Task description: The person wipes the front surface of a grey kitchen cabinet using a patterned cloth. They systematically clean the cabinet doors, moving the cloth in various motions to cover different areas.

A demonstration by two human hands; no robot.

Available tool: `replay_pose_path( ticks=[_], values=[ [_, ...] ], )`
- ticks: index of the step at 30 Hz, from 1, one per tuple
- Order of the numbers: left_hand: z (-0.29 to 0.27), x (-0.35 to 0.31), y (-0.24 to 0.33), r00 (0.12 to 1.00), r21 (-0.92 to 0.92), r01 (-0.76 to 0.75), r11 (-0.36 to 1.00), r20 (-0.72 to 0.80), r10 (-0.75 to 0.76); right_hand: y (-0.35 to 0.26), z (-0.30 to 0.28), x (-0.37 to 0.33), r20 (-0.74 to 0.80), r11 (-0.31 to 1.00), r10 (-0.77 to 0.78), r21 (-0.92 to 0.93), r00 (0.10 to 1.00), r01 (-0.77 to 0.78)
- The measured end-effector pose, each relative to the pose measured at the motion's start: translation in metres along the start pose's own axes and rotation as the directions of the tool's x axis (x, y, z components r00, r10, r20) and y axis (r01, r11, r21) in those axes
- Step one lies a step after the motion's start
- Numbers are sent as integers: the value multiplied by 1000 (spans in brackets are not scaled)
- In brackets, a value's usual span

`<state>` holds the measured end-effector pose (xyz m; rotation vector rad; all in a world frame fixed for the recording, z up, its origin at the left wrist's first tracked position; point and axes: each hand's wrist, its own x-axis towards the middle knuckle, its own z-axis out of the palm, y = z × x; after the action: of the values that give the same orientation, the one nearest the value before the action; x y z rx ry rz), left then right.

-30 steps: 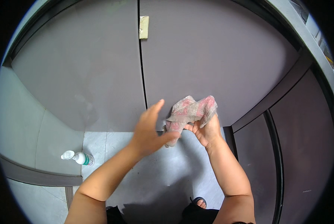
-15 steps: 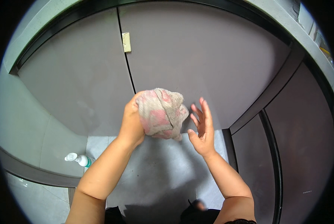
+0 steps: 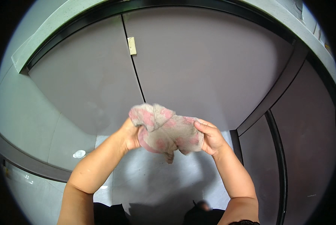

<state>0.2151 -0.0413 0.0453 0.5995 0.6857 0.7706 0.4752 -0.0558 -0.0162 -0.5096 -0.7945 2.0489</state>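
A grey cloth with pink patches (image 3: pixel 168 131) is stretched between my two hands in front of the cabinet doors. My left hand (image 3: pixel 129 134) grips its left end, with the fingers mostly hidden behind the fabric. At the right end, my right hand (image 3: pixel 210 138) pinches the cloth, thumb on top and the other fingers underneath. The cloth is folded and rumpled, and a loose corner hangs down at its lower middle.
Grey cabinet doors (image 3: pixel 213 67) stand ahead under a pale countertop edge (image 3: pixel 55 41). A small cream-coloured block (image 3: pixel 132 45) sits at the door seam. The white top of a bottle (image 3: pixel 79 153) shows beside my left forearm. Grey floor tiles (image 3: pixel 138 180) lie below.
My right hand, open and apart before, has taken hold of the cloth's right end. The bunched cloth is now spread wider and slightly lower. The left forearm covers more of the bottle.
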Motion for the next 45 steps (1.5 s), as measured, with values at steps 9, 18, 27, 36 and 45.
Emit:
replay_pose_path(
  ticks=[9,18,27,36,45],
  values=[
    [-45,-1,-42,996,-200,69,977,66,-57,46,-17,4,47,999,27,-28,999,-26],
    [-87,-30,-54,997,93,-6,996,76,-1,7,16,5,-291,909,-121,-416,949,-11],
    [-103,-46,-10,987,965,16,-260,-57,-152,-9,24,5,53,952,-228,-195,972,234],
    [-37,3,-6,936,698,-313,645,341,85,-17,30,5,121,946,-196,-239,973,220],
    [-16,-20,18,917,836,-295,462,112,382,-31,1,-12,-163,650,-160,-760,973,-20]
  ],
)
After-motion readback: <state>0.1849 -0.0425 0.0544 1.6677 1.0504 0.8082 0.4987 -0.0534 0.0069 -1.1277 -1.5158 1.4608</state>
